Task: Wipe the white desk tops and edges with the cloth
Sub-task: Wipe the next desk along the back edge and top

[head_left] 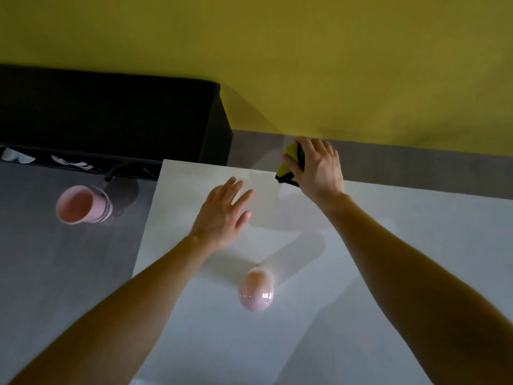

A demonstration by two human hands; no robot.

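The white desk top (pixel 361 273) fills the lower right of the head view. At its far edge my right hand (pixel 319 168) grips a yellow cloth with a black trim (pixel 287 162), which sits over that edge. Most of the cloth is hidden under the hand. My left hand (pixel 224 215) lies flat on the desk near its far left corner, fingers straight and spread, holding nothing.
A pink egg-shaped object (pixel 256 290) stands on the desk between my forearms. On the grey floor to the left is a pink bin (pixel 83 205). A black cabinet (pixel 111 118) stands against the yellow wall (pixel 305 65) beyond the desk.
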